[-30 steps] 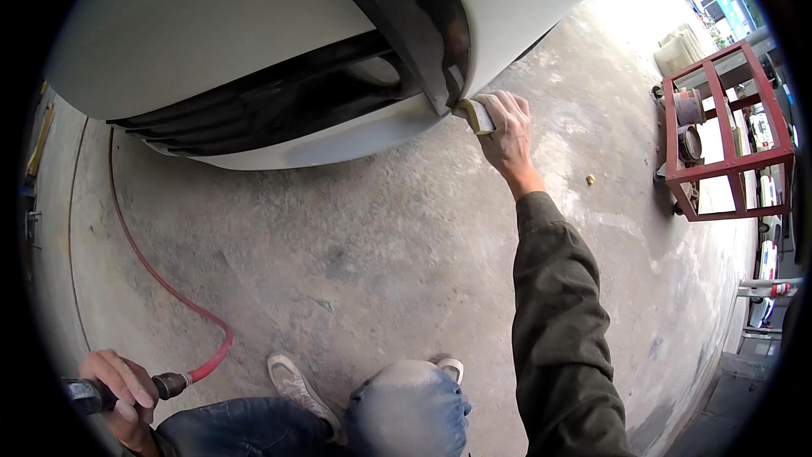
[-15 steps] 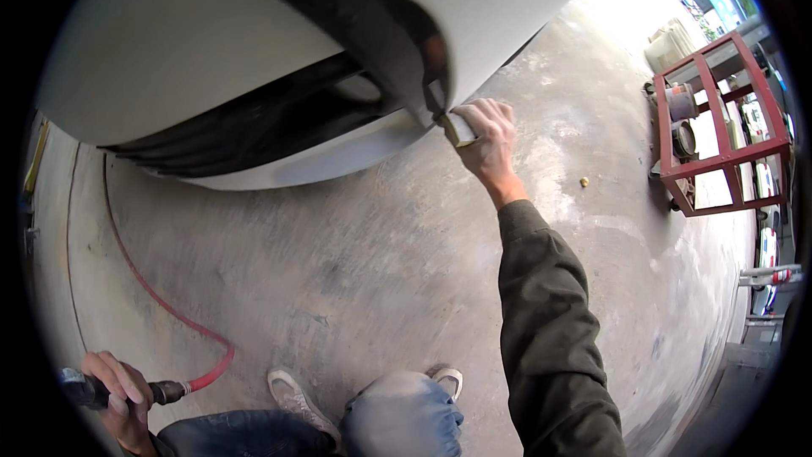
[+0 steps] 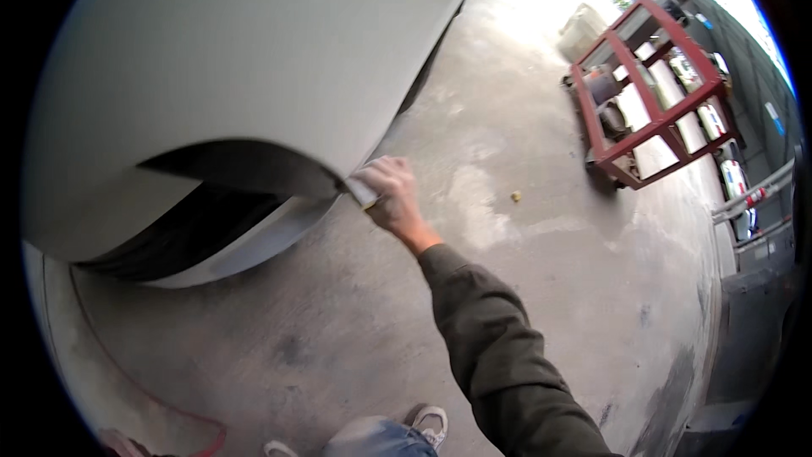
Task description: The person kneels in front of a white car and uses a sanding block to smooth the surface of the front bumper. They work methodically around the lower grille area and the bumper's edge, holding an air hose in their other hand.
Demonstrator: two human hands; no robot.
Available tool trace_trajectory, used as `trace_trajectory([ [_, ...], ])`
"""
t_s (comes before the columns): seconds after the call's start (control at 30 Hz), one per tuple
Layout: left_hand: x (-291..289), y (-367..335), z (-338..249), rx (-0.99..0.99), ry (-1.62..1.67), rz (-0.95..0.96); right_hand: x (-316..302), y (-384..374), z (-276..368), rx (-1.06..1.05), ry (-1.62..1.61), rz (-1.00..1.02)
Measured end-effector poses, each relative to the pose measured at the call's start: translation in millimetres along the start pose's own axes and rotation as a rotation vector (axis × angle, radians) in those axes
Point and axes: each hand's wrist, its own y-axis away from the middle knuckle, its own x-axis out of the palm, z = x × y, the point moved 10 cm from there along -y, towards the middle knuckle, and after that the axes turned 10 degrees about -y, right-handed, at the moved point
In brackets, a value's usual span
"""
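Note:
A pale grey-white car bumper (image 3: 254, 51) fills the upper left, with a dark curved recess (image 3: 245, 165) and a black grille opening (image 3: 199, 228). My right hand (image 3: 389, 190), dusty over the knuckles, is closed round a pale, yellow-edged sanding block (image 3: 362, 193). The block is against the bumper at the right tip of the recess. At the lower left edge only a smeared part of my left hand (image 3: 121, 443) shows, beside the end of a red hose (image 3: 211, 440). The air tool it grips in the earlier picture is cut off now.
A red metal frame cart (image 3: 630, 93) on casters, with cans in it, stands at the right. Behind it is a pale bin (image 3: 585, 31). A small yellowish lump (image 3: 517, 196) lies on the concrete floor (image 3: 541, 288). My shoes and knee are at the bottom.
The view has swung right, so bumper, cart and hand sit differently in it. My right hand stays at the recess tip with the block. My left hand has mostly slipped out of the picture.

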Motion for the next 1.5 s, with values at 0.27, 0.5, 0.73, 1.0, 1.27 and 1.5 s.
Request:
trace_trajectory([
  [0.27, -10.6, -13.5, 31.4, 0.095, -0.009, -0.016, 6.3, -8.1, -0.9, -0.017, 0.01, 0.073],
  [0.5, -9.7, -14.4, 35.7, 0.11, 0.029, -0.029, 22.7, 10.9, -32.9, 0.08, 0.006, 0.19],
  [0.73, -19.9, -11.7, 48.8, 0.056, -0.026, -0.101, 16.3, 1.4, -20.7, 0.026, 0.023, 0.175],
  [1.0, -5.4, -11.6, 42.7, 0.085, -0.05, -0.04, 11.3, -2.4, -18.3, 0.047, 0.017, 0.168],
  [1.27, -6.0, -23.7, 54.4, 0.086, -0.061, -0.068, 27.9, 8.7, -36.1, 0.054, 0.015, 0.129],
  [1.5, -2.1, -19.0, 55.9, 0.071, -0.026, -0.043, 24.8, 15.6, -42.0, 0.091, -0.042, 0.119],
])
